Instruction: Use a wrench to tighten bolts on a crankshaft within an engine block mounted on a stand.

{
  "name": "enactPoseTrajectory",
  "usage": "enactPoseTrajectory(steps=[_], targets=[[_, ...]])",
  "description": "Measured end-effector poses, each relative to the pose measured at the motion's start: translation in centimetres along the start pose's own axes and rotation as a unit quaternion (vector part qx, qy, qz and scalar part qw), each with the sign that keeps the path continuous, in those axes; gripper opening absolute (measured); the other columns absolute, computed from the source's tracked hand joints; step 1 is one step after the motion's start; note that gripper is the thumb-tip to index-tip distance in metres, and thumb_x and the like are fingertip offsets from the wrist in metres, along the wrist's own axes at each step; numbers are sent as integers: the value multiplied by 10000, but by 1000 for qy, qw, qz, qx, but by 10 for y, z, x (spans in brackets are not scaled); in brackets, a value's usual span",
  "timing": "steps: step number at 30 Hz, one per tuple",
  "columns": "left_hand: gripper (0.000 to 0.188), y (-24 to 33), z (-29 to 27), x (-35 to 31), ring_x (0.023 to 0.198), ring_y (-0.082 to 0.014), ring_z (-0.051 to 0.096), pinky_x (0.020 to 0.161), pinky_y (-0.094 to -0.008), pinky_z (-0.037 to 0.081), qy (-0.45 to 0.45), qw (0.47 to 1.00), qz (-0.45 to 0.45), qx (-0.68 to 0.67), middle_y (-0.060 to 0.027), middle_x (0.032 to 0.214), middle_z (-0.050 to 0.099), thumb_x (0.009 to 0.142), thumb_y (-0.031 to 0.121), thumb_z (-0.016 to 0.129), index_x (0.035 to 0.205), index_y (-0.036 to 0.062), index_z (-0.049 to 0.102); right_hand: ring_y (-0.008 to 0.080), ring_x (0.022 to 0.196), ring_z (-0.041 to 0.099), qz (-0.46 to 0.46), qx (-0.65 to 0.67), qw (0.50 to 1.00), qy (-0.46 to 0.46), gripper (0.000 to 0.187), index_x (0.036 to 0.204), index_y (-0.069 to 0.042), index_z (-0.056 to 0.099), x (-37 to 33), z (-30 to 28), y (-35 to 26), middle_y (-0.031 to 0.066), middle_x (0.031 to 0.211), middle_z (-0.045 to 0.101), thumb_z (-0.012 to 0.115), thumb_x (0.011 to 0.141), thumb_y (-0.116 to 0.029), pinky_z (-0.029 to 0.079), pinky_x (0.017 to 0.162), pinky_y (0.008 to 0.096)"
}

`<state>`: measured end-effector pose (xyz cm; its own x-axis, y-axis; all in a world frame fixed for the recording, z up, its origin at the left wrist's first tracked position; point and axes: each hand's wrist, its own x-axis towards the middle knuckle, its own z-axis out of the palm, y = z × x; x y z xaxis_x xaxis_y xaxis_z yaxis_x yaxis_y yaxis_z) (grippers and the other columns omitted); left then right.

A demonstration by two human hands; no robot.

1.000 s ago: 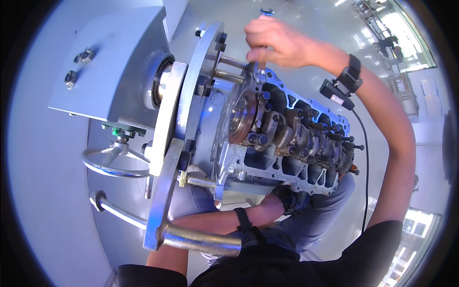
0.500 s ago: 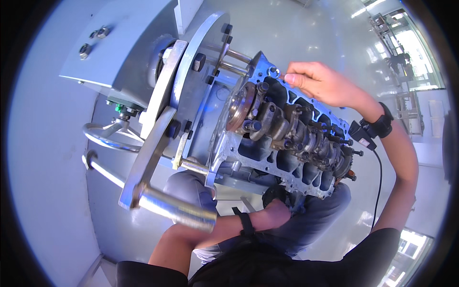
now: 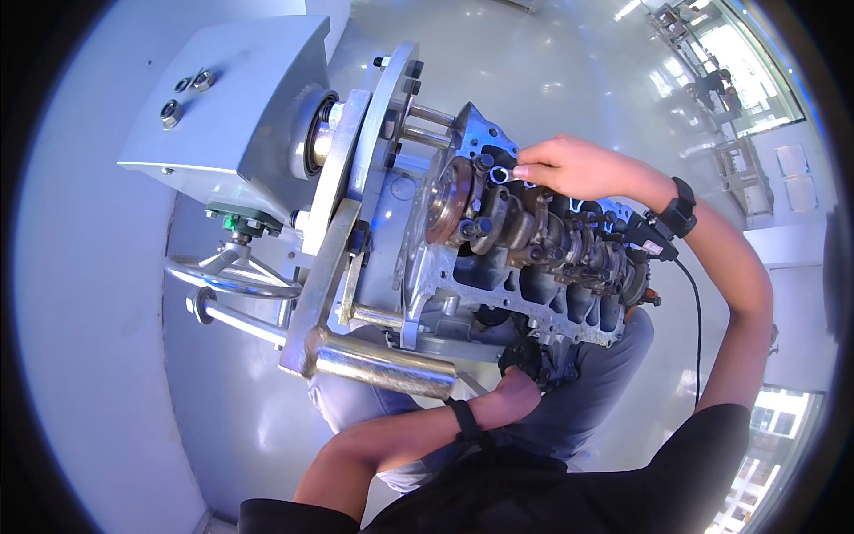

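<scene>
An engine block (image 3: 507,298) hangs in front of me with its crankshaft (image 3: 511,221) and bearing-cap bolts facing up. My right hand (image 3: 578,169) is closed on a ring spanner (image 3: 500,175), pinched between thumb and fingers. The spanner's bright ring end is at the far-left bearing cap, close beside a cap bolt (image 3: 483,163); whether it sits on a bolt head I cannot tell. My left hand (image 3: 514,393) reaches below the block's near side, at a dark part (image 3: 525,356). Its fingers are hidden there.
A grey engine stand (image 3: 231,116) carries the block on a round plate with steel arms. A thick metal handle tube (image 3: 387,365) sticks out toward me at the near left. Below the stand's box is a handwheel (image 3: 231,276). A black cable (image 3: 696,329) hangs from my right wrist.
My right hand has brought the spanner from the block's far edge inward and nearer, to the crankshaft's bearing-cap bolts. My left hand stays below the block. The view has shifted slightly.
</scene>
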<state>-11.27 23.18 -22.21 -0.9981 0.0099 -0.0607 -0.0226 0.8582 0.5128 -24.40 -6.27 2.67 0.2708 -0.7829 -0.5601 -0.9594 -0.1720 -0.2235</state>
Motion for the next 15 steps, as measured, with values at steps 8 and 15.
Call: enactPoseTrajectory(steps=[8, 15], targets=[[306, -2, -55, -4, 902, -332, 714, 834, -541, 507, -105, 994, -2, -35, -148, 1008, 724, 823, 186, 630, 1076, 41, 724, 162, 579, 421, -62, 114, 989, 77, 422, 867, -24, 599, -6, -8, 1, 54, 642, 480, 490, 1049, -389, 388, 574, 360], [167, 11, -49, -4, 834, -287, 717, 755, -456, 506, -22, 999, 4, 24, -95, 903, 746, 817, 181, 642, 924, 98, 741, 186, 633, 546, -21, 93, 995, 27, 454, 845, -21, 598, 1, -11, -19, 75, 648, 565, 476, 1047, -409, 444, 628, 365]])
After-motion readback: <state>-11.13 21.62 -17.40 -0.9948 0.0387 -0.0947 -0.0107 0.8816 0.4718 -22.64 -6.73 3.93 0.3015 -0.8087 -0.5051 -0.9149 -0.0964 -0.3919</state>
